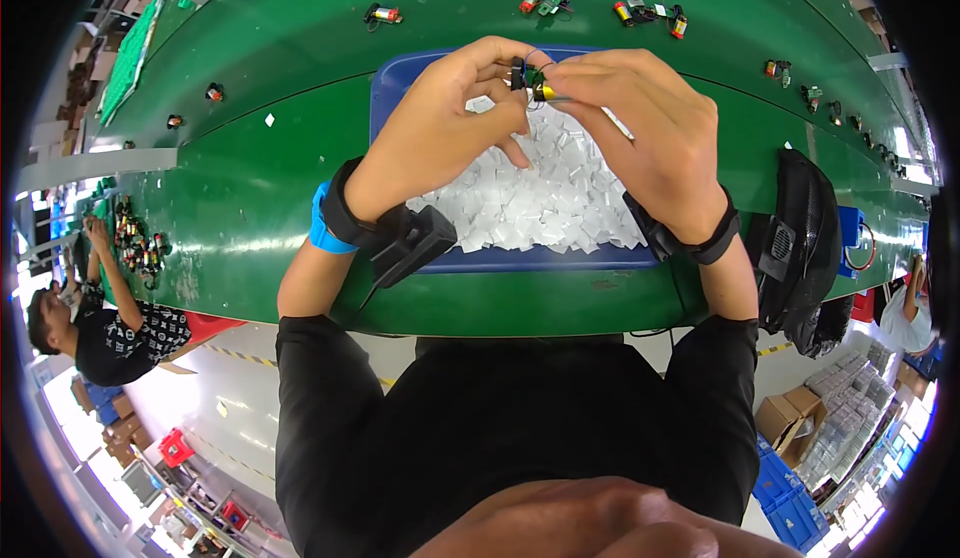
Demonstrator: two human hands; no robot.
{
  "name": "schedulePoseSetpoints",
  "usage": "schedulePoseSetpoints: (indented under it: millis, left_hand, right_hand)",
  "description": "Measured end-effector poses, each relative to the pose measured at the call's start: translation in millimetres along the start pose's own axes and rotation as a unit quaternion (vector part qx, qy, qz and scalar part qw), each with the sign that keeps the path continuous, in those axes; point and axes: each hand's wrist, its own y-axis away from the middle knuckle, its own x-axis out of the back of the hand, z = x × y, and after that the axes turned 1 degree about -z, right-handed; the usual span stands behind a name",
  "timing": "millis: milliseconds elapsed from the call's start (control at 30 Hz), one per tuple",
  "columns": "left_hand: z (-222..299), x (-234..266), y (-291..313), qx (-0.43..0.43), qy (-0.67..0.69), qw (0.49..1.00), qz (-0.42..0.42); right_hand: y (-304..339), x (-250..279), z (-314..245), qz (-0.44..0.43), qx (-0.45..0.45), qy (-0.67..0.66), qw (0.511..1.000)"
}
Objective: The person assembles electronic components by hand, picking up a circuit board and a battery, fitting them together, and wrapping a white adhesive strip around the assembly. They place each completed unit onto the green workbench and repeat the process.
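Note:
Above a blue bin heaped with small white paper-like pieces, my two hands meet over a small electronic assembly. It has a black block, a green board, thin wires and a yellow-and-silver battery-like cylinder. My left hand is closed round the black block side, its lower fingers curled loosely. The fingertips of my right hand are pinched at the cylinder end and hide part of it. A thin white strip shows beside the right hand's fingers.
Similar wired assemblies lie along the far green table, such as one at far left. A black bag lies on the right. At left, a person handles a cluster of assemblies; another person is at far right.

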Motion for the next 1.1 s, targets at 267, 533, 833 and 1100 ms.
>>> schedulePoseSetpoints:
  millis: [267, 533, 833, 1100]
  left_hand:
    - [2.5, -8.9, 2.9, -0.025, -0.144, 0.988, 0.046]
    - [2.2, -5.7, -0.1, -0.066, -0.054, 0.996, 0.007]
    - [4.1, -3.9, -3.5, -0.027, 0.012, 1.000, 0.002]
    - [4.5, 3.2, -7.9, -0.054, 0.070, 0.994, 0.061]
  right_hand:
    - [1.0, -8.5, 5.8, 0.039, 0.014, 0.047, 0.998]
    - [-2.5, -4.1, 5.2, 0.056, -0.020, -0.009, 0.998]
    - [-8.0, -3.6, 2.0, 0.078, 0.019, 0.055, 0.995]
    - [-1.6, 4.9, 5.7, -0.004, -0.161, -0.101, 0.982]
